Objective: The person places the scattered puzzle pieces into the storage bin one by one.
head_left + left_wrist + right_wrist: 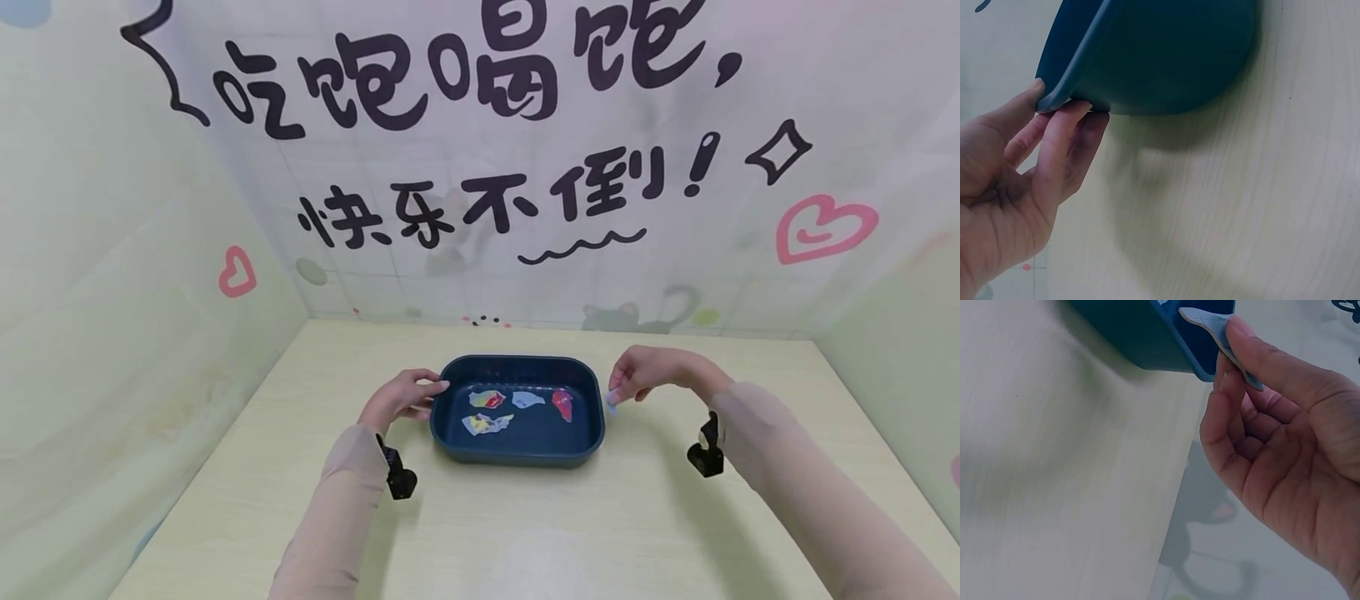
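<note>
A dark blue rectangular tray stands on the table. My left hand grips its left rim, thumb at the inner side and fingers outside, as the left wrist view shows on the tray wall. Just off the tray's right rim, my right hand pinches a thin, irregular light-blue scrap between thumb and fingers. Inside the tray lie several flat scraps: a red-and-green one, a pale blue one, a red one and a yellow-and-white one.
The pale wood-grain table runs back to a white cloth backdrop with black lettering and pink hearts. Cloth also hangs at the left and right sides. A small black camera is strapped to the left wrist and another to the right.
</note>
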### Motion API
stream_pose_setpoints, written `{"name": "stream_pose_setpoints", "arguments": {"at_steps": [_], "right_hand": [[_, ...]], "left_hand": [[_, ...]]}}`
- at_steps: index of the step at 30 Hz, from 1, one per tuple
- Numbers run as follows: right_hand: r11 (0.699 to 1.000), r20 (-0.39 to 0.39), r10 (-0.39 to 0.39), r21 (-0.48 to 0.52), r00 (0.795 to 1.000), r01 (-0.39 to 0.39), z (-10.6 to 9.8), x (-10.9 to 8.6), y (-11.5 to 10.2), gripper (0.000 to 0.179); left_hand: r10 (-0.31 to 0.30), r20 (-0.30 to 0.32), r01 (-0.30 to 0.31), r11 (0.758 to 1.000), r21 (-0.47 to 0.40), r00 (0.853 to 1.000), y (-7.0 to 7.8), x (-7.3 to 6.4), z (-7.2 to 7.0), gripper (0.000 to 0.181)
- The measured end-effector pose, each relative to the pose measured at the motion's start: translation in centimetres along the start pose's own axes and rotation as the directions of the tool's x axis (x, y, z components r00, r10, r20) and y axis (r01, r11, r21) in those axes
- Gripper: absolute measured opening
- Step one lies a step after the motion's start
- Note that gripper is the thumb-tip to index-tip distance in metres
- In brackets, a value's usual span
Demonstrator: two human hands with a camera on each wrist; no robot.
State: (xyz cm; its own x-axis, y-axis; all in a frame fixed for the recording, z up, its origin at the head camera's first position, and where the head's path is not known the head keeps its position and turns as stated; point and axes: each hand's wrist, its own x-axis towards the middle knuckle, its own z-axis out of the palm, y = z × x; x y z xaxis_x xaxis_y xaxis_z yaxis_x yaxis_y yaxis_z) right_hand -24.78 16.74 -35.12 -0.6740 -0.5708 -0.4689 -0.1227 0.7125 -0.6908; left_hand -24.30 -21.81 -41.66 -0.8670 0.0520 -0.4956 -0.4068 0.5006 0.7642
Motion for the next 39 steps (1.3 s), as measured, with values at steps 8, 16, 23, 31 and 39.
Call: {"name": "stream_pose_setpoints", "arguments": {"at_steps": [8,16,23,31,39], "right_hand": [[0.994,0.001,-0.031,0.107,1.0,0.03,1.0,2.3,-1.1,0.015],[0.981,-0.026,-0.022,0.19,0.999,0.027,3.0,4.8,-2.0,0.015],[0.972,-0.061,0.012,0.237,0.998,0.002,4.5,6.5,-2.4,0.015],[0.987,-0.081,0.098,0.135,0.992,-0.087,5.2,8.5,-3.1,0.01],[0.984,-0.085,0.17,0.06,0.982,-0.166,6.1,9.4,-3.9,0.008]], "left_hand": [[-0.007,0.003,0.007,1.0,-0.004,1.0,-0.1,0.0,-0.2,0.045],[0.006,-0.003,-0.006,1.0,-0.006,1.0,0.2,-0.1,-0.1,0.044],[0.002,-0.002,-0.002,1.0,-0.013,1.0,0.2,0.0,-0.1,0.044],[0.003,-0.006,-0.003,1.0,-0.008,1.0,0.2,0.2,-0.3,0.044],[-0.032,-0.02,0.031,0.999,-0.033,0.999,-0.1,0.3,0.0,0.043]]}}
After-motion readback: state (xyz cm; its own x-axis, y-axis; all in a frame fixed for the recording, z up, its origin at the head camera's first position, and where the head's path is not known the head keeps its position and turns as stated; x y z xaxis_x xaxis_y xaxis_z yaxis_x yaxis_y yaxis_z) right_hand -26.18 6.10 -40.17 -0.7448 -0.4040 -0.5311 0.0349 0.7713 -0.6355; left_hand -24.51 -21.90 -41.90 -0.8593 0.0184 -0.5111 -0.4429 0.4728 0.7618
